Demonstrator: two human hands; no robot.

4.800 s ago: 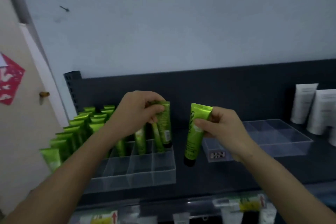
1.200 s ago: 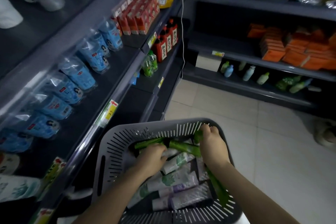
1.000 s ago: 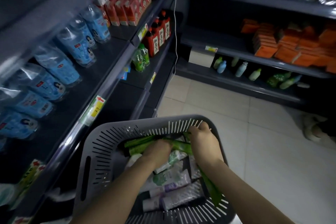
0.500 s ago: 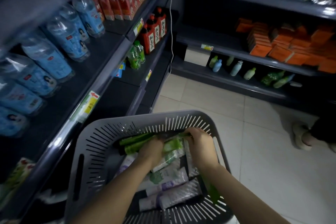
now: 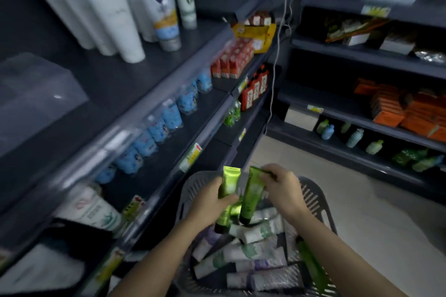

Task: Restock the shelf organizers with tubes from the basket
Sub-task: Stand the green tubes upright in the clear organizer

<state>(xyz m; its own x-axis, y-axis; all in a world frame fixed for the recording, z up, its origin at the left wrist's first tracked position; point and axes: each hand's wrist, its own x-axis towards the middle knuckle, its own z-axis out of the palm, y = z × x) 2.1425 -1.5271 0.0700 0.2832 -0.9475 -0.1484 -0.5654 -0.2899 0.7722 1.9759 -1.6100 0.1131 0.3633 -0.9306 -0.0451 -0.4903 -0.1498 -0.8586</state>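
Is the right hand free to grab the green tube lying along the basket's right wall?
Probably not yet: the right hand grips a lifted green tube, though nothing covers the lying green tube.

Bare hands, the left hand (image 5: pixel 212 202) and the right hand (image 5: pixel 282 190), on slim forearms (image 5: pixel 337 248) uncovered to the frame's edge.
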